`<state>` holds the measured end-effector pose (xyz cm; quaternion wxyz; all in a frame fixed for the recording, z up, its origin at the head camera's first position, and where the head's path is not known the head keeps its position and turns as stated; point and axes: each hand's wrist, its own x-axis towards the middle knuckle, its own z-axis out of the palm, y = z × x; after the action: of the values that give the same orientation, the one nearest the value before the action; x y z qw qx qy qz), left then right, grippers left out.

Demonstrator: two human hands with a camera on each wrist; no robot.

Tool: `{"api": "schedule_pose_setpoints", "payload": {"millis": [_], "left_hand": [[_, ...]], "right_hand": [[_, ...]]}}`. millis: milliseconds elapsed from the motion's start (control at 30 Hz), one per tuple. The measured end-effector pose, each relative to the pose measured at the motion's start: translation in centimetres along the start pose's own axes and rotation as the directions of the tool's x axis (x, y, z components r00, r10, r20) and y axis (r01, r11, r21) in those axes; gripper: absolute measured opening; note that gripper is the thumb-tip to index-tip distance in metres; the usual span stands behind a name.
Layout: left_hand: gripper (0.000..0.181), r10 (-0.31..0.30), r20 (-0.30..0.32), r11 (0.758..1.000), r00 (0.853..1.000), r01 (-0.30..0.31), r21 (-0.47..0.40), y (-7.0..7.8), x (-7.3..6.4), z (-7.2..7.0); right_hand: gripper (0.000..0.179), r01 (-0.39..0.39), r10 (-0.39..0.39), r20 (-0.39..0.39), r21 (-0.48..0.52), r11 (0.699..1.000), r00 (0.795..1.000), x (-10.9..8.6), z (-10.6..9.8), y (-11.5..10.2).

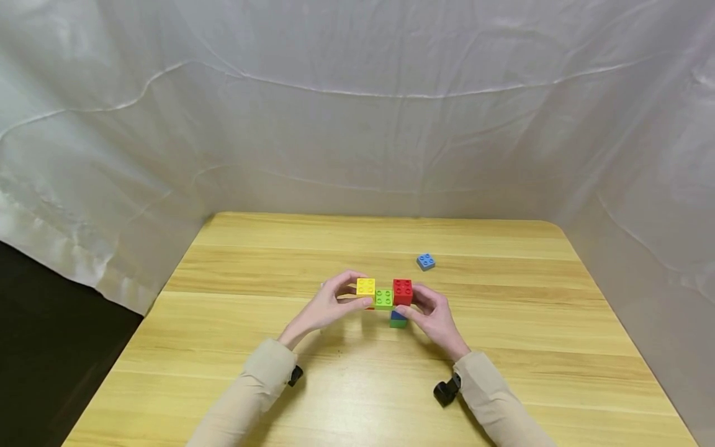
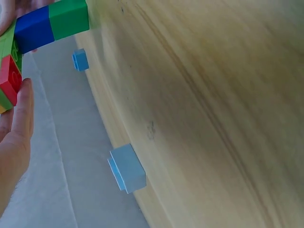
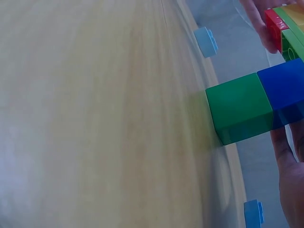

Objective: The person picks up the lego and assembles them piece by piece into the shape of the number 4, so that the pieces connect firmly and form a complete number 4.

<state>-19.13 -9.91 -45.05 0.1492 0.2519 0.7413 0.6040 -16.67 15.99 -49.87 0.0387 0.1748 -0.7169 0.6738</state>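
Both hands hold one joined build of toy building bricks. My left hand (image 1: 329, 307) pinches the yellow brick (image 1: 365, 287) at its left end, thumb in front and fingers behind. My right hand (image 1: 438, 316) grips the red brick (image 1: 403, 290) at its right end. A lime green piece (image 1: 383, 298) bridges the two. Under the right end, a dark blue brick (image 3: 284, 92) and a green brick (image 3: 240, 109) are stacked. Below the bridge's left end sits a smaller red brick (image 2: 10, 80). Whether the green brick touches the table, I cannot tell.
A loose blue brick (image 1: 426, 262) lies on the wooden table (image 1: 503, 298) beyond the right hand. Another light blue brick (image 2: 127, 168) lies on the table in the left wrist view; the left hand mostly hides it from the head view. A pale curtain (image 1: 357, 136) encloses the table's back and sides.
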Motion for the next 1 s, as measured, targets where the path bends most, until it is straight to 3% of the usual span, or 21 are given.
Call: {"api": "schedule_pose_setpoints", "payload": {"millis": [567,800,900,1000], "left_hand": [[0.037,0.019,-0.05,0.998,0.999,-0.016,0.064,0.0,0.1,0.0],[0.038,0.027,-0.054,0.998,0.998,-0.024,0.061,0.0,0.0,-0.1],[0.038,0.028,-0.049,0.998,0.998,-0.026,0.052,0.0,0.1,-0.1],[0.039,0.021,-0.047,0.999,0.999,-0.019,0.049,0.0,0.1,-0.1]], "right_hand": [[0.044,-0.003,0.003,0.004,0.007,1.0,1.0,0.0,0.0,0.1],[0.047,-0.057,0.057,0.023,0.008,0.998,0.998,0.0,-0.3,-0.1],[0.044,-0.055,0.052,0.048,0.067,0.996,0.998,-0.2,-0.9,0.0],[0.04,-0.019,0.009,0.047,0.22,0.975,0.999,0.0,-1.8,0.4]]}}
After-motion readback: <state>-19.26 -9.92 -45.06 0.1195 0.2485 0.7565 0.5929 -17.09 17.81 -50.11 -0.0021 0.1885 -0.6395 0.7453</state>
